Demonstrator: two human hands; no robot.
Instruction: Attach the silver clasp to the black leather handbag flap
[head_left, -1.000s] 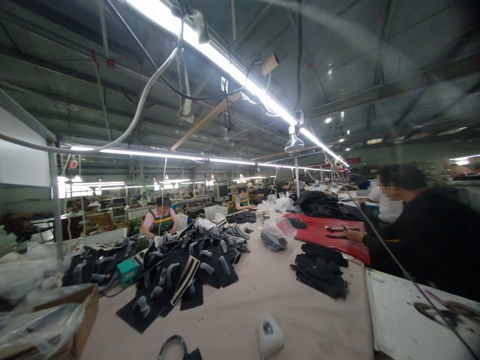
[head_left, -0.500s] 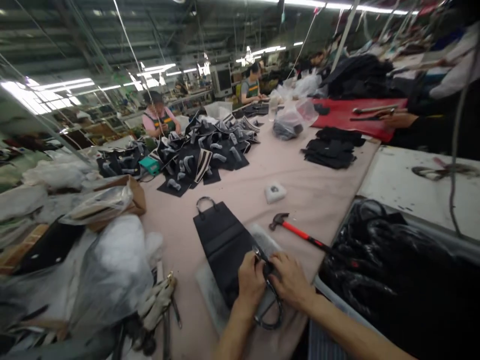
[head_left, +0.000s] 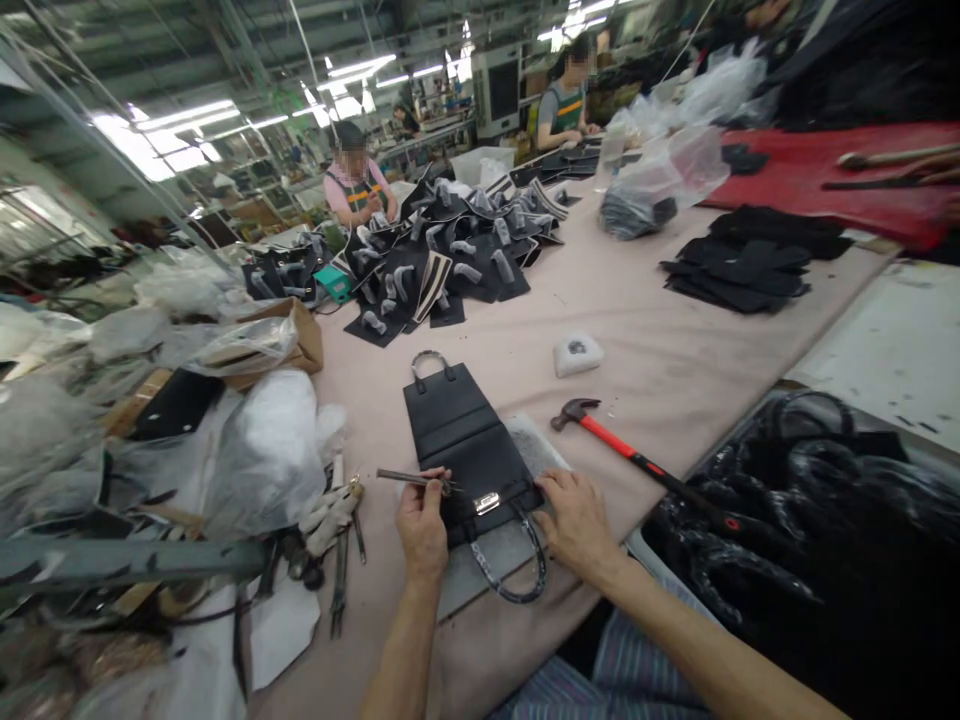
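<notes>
Two bare hands at a black bag lying flat on a cloth-covered worktop. The black bag (head_left: 472,430) lies directly before the person, near the middle of the view, its long side running away and slightly to the left. The left hand (head_left: 422,530), at the bag's left edge, has its fingers clamped on a slim rod-like tool (head_left: 399,476), which points out to the left. The right hand (head_left: 576,520) rests at the bag's near right corner; its thumb and forefinger stand somewhat apart, and whether they pinch the edge cannot be told. Between the hands, a shiny metal clasp (head_left: 486,502) sits on the bag near its closer end. A wrapped near handle (head_left: 541,572) loops toward the person; a second, far handle (head_left: 430,354) stands out at the opposite end. A pale slab (head_left: 534,440) shows from under the bag at the right. To the right lies a red-and-black hammer (head_left: 622,450), its head toward a small white lump (head_left: 577,353). Beyond, on the worktop (head_left: 517,370), are a heap of black pieces (head_left: 487,270), a teal box (head_left: 334,283) and a stack of dark pieces (head_left: 739,265)
</notes>
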